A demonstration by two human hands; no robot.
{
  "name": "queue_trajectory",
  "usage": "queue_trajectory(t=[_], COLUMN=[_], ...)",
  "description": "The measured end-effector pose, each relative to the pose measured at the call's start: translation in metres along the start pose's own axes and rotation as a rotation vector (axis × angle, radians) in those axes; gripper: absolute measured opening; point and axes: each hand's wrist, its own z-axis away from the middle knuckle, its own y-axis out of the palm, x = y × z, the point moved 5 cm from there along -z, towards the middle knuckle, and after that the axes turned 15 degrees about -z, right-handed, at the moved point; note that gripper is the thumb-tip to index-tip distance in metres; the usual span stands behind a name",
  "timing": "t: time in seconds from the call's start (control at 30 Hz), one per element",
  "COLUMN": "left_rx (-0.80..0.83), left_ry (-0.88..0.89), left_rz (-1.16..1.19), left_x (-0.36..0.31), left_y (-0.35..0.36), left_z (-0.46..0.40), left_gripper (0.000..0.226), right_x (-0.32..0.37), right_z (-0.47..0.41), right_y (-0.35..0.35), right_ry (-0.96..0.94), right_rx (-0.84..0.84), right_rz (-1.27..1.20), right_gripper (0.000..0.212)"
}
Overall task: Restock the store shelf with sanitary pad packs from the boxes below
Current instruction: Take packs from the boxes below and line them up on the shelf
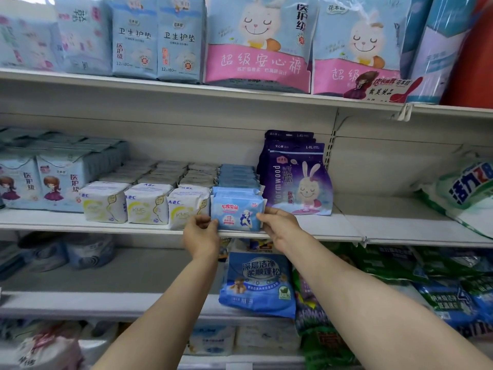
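Now, left hand (pixel 200 233): you pinch the blue pack's (pixel 237 215) left edge.
Right hand (pixel 280 225): you grip its right edge.
Pack: upright at the shelf (pixel 346 231) front, beside white packs (pixel 147 206).

The soft plastic pad pack at the shelf edge (pixel 237 213) is pale blue with red lettering and a dark-blue figure. The three squat packs beside it (pixel 145 205) are white with yellow swirls and blue letters. The tall pouch (pixel 297 180) is deep purple, showing a white rabbit. The metal shelf board (pixel 386 231) is off-white. The big upper bags (pixel 257 44) are light blue with pink bands.
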Motion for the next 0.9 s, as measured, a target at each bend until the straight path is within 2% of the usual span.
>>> queue_trajectory(t=[0.9], left_rx=[0.012], left_ry=[0.008], left_rz=[0.008], left_x=[0.015], left_y=[-0.009], left_z=[0.004], left_gripper=[0.019], right_x=[0.010], right_z=[0.026], right_y=[-0.001], right_ry=[0.047], right_rx=[-0.038], right_rz=[-0.105], right_gripper=[0.018])
